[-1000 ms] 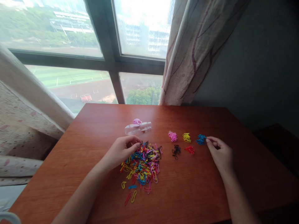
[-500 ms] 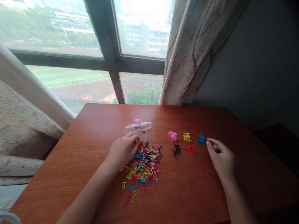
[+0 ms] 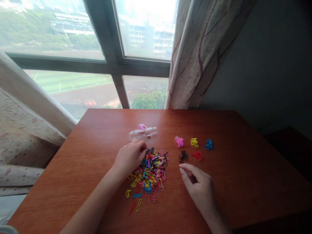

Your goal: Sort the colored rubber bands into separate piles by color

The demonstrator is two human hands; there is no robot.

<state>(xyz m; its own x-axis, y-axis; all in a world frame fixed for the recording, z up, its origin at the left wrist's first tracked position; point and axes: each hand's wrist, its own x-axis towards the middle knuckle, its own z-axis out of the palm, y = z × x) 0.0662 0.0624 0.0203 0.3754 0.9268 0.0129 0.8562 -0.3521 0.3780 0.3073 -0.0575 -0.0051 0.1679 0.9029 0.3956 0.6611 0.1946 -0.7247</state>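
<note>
A mixed heap of small coloured rubber bands (image 3: 151,170) lies in the middle of the table. My left hand (image 3: 131,156) rests against its upper left edge, fingers curled and thumb tucked in; whatever the fingertips hold is hidden. My right hand (image 3: 198,182) hovers right of the heap, just below the small pile of black rubber bands (image 3: 183,155), its thumb and index tips close together with nothing visible between them. Beyond it are piles of pink rubber bands (image 3: 179,141), yellow rubber bands (image 3: 194,142), blue rubber bands (image 3: 209,144) and red rubber bands (image 3: 197,156).
Behind the heap lies a clear plastic container (image 3: 143,133) with a pink piece (image 3: 142,126) on it. Several loose bands, among them a red band (image 3: 132,208), lie at the heap's near side. A window and curtains (image 3: 190,65) border the wooden table (image 3: 243,182) at the back.
My right hand has moved left and nearer, from beside the blue pile to just below the black one. My left hand has stayed at the heap's edge. The view has shifted slightly.
</note>
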